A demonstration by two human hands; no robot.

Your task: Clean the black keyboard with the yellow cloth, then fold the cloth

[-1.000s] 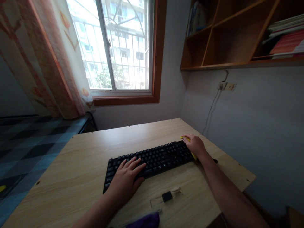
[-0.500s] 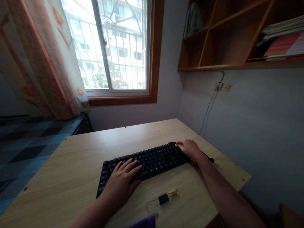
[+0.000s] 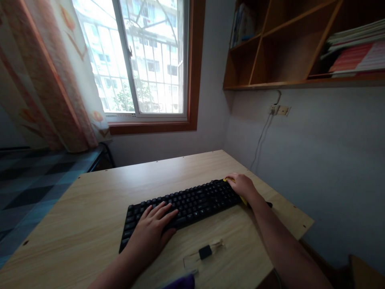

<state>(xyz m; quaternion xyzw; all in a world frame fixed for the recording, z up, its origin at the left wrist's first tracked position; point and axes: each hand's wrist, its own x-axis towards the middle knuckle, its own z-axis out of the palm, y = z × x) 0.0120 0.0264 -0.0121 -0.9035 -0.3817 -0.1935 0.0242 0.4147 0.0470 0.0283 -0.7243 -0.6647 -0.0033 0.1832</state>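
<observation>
Head view, on the wooden counter [image 3: 90, 208]: left hand [image 3: 152, 233] lies flat and open, steadying the near-left end of the black keyboard [image 3: 183, 204]; right hand [image 3: 242, 185] is closed around a yellow tool [image 3: 244, 199] at the keyboard's far-right end. Working the keys appears under way; the next stroke needs that steadying press.

one keyboard [image 3: 183, 204], two hands [image 3: 152, 233], one desk [image 3: 99, 208], one window [image 3: 144, 60]
</observation>
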